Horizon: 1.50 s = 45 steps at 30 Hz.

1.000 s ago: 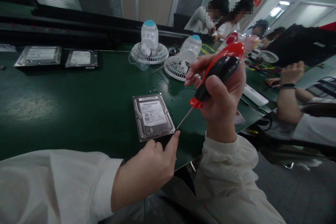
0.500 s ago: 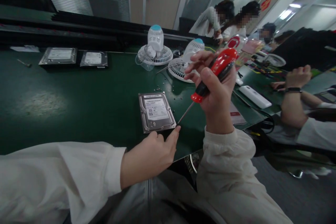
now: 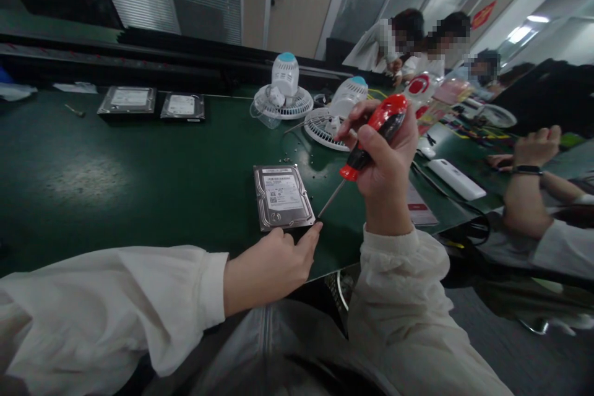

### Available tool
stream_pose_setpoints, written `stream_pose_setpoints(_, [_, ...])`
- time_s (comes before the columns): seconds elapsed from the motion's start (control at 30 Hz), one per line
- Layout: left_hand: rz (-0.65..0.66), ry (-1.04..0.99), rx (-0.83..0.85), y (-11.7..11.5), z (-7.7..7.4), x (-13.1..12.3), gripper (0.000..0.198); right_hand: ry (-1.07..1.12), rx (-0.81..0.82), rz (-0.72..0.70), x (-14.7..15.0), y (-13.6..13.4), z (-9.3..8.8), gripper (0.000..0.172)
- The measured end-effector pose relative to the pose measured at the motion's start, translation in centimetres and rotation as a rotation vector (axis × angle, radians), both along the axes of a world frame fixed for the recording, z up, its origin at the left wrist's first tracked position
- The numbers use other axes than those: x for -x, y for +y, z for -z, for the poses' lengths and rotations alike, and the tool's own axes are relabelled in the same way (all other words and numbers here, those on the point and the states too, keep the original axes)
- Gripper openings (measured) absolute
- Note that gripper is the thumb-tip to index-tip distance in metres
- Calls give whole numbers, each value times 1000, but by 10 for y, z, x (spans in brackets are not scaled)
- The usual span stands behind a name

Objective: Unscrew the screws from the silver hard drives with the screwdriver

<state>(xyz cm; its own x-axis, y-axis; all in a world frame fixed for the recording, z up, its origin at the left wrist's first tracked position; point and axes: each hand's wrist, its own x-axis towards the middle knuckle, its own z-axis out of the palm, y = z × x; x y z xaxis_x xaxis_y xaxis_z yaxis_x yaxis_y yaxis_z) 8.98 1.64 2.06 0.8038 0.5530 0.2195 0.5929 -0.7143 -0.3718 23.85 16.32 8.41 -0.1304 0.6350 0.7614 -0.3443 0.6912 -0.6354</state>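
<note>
A silver hard drive (image 3: 284, 198) with a white label lies flat on the green table in front of me. At its near edge is my left hand (image 3: 273, 269), fingers curled against the drive and the index finger reaching its near right corner. My right hand (image 3: 388, 170) is closed around the red-and-black handle of a screwdriver (image 3: 390, 112). The thin shaft slants down to the left, its tip by that corner and close to my left index fingertip. Whether the tip sits in a screw is too small to tell.
Several loose screws (image 3: 314, 177) lie behind the drive. Farther back stand two white fan parts (image 3: 284, 77) with blue caps. Two more hard drives (image 3: 127, 99) rest at the back left. A white power bank-like block (image 3: 456, 178) and another person's arm (image 3: 526, 192) are at the right.
The view has shifted a little, moving the scene rightward. My right hand's fingers have drawn in slightly and the screwdriver handle has turned a little. My left hand stays at the drive's edge.
</note>
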Motion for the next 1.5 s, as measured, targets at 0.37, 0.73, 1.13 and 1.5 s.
stream_pose_setpoints(0.37, [-7,24,-23,0,-1,0,41,-46,72,-103,-7,-1,-7,31])
stream_pose_setpoints(0.73, [-19,62,-39,-1,-5,2,44,-34,95,-221,-11,4,-12,41])
stream_pose_setpoints(1.13, [-30,73,-17,-2,-5,1,44,-113,5,-154,-9,-2,-19,32])
stream_pose_setpoints(1.5, [-38,78,-31,-3,-5,1,44,-180,-9,-99,-14,2,-19,39])
